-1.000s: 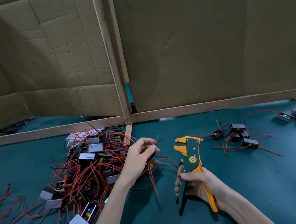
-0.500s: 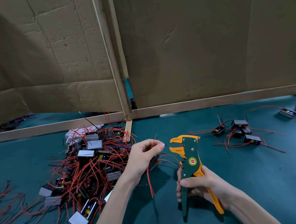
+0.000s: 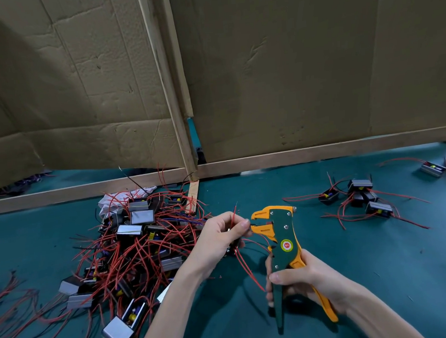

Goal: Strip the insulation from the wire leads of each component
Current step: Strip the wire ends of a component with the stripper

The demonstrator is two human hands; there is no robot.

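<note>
1. Red lead pinched between thumb and forefinger of left hand, tip pointing up, just beside the parted yellow jaws of wire stripper. Whether the lead end sits inside the jaws: cannot tell.
2. Body of held component mostly hidden under left palm. Only a dark edge and trailing red wires visible below the fingers.
3. Right hand wrapped round the green and orange handles. Tool upright, handles spread apart.
4. Left of hands: large tangled pile of components, metal-cased, red leads everywhere. White cloth at far side, partly buried.
5. Right of tool, well apart: small cluster of same parts. Two more components near right edge, one cut off by frame.
6. Surface: teal mat, a few dark specks. Loose red wire bundle at left edge, blurred.
7. Surround: creased cardboard panels upright on wooden strips, room beyond blocked. Gap between panels dark, contents unreadable.
</note>
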